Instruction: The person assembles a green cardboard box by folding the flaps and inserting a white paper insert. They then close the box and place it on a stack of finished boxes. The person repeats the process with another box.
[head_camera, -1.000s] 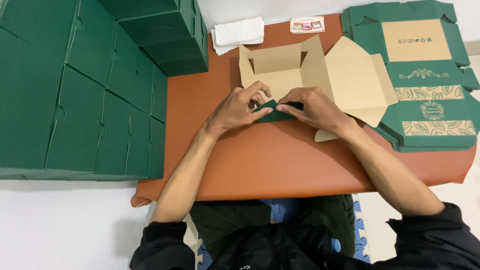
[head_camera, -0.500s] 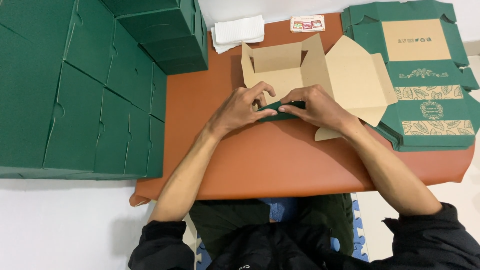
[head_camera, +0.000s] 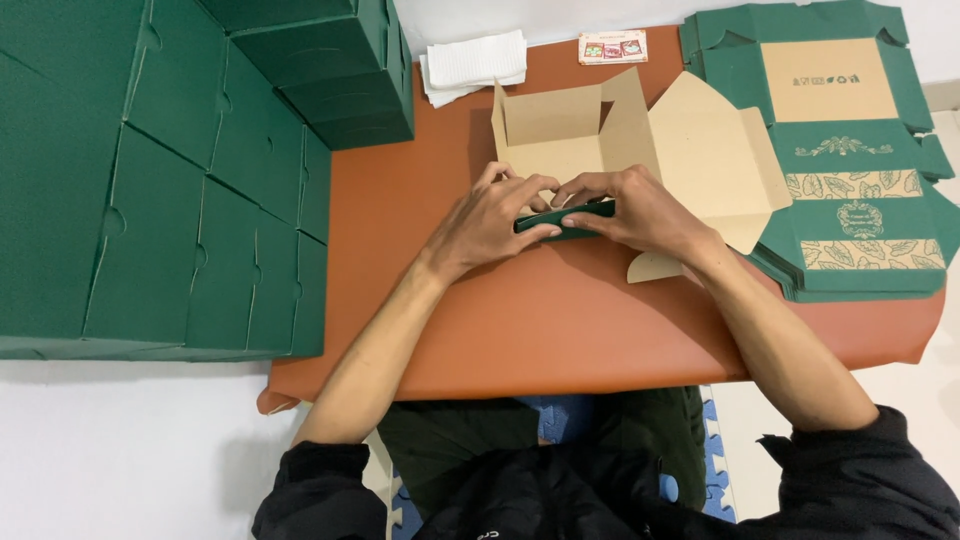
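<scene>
A brown surface (head_camera: 560, 330) carries all the items. Largest is the block of assembled dark green boxes (head_camera: 160, 190), stacked along the left edge and reaching up to a second stack (head_camera: 330, 70) at the far side. At the right edge lies a pile of flat, unfolded green box blanks (head_camera: 850, 170), the top one showing a tan panel and leaf-patterned bands. Between these, at the centre of the surface, stands a partly folded box (head_camera: 640, 140), tan inside and green outside, its far wall upright and one large flap spread toward the right, touching the pile of blanks. The near wall of this box, a narrow green strip (head_camera: 570, 220), is pinched between both hands: the left hand (head_camera: 490, 215) grips its left end with thumb beneath and fingers curled on top, and the right hand (head_camera: 640, 205) closes over its right end likewise. A folded white cloth (head_camera: 470, 65) lies at the far edge just beside the second stack, and a small printed card (head_camera: 612, 46) lies just to its right.
</scene>
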